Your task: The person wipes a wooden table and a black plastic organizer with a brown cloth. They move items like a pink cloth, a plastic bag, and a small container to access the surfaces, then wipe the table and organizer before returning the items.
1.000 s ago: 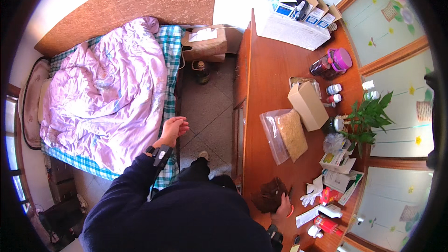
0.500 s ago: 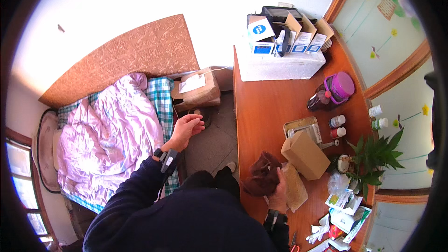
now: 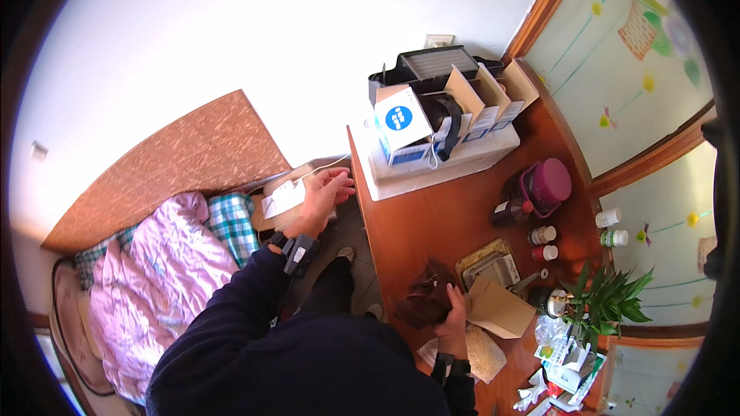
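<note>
"What's the biggest thing in view?"
"A reddish-brown wooden desk, at four o'clock from centre."
"Next?"
"A rumpled pink quilt at eight, then a white foam box between two and three, bearing open cartons. A leafy green plant stands at four."
"And the handled thing?"
"A crumpled dark-brown bag, at five o'clock; whether it touches the desk I can't tell."
"Hands?"
"The right hand, also at five, has thumb and fingers closed on the bag; some fingers are hidden. The left hand, near nine, is half open, fingers loosely curled, gripping nothing I can see."
</note>
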{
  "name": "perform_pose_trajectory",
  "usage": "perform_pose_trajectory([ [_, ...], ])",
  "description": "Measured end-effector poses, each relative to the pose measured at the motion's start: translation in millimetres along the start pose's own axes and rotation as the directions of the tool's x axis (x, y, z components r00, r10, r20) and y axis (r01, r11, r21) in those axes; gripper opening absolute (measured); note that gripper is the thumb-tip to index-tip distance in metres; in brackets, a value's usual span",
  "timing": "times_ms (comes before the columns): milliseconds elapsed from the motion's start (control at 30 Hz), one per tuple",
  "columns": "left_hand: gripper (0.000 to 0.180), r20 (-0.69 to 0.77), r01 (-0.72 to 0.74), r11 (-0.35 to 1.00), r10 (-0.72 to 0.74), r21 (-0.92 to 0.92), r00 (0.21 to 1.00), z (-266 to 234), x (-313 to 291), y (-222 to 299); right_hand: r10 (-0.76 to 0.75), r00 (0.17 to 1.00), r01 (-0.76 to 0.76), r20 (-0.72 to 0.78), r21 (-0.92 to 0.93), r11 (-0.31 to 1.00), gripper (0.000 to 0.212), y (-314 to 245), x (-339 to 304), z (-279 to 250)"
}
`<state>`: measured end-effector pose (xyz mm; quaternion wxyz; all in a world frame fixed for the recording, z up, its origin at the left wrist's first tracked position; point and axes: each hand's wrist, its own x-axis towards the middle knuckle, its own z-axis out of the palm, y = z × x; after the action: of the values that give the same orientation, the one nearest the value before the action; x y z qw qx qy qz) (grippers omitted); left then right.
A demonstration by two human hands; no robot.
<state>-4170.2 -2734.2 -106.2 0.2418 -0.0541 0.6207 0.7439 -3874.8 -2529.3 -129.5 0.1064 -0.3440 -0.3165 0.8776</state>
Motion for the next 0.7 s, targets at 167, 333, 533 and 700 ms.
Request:
perform_pose_trajectory([
  [167, 0.053, 0.227, -0.224, 0.952, 0.176, 0.210, 0.958, 0.8, 68.1, 57.1, -0.100, 0.991, 0.098, -0.092, -0.022, 0.995, 0.035, 1.3, 40.1, 43.1],
  [333, 0.102, 0.488, -0.525, 0.691, 0.278, 0.497, 0.828, 16.7, 96.0, 71.4, -0.111, 0.992, 0.111, -0.053, -0.010, 0.994, 0.035, 2.9, 78.2, 64.2],
  [533, 0.137, 0.474, -0.654, 0.520, 0.450, 0.550, 0.757, 48.5, 89.4, 50.9, -0.070, 0.992, 0.073, -0.110, 0.028, 0.997, 0.033, -3.4, 110.6, 78.8],
  [700, 0.129, 0.435, -0.731, 0.483, 0.592, 0.483, 0.679, 60.4, 95.5, 44.1, -0.035, 0.993, 0.033, -0.113, -0.022, 0.999, 0.034, -21.8, 118.1, 85.6],
])
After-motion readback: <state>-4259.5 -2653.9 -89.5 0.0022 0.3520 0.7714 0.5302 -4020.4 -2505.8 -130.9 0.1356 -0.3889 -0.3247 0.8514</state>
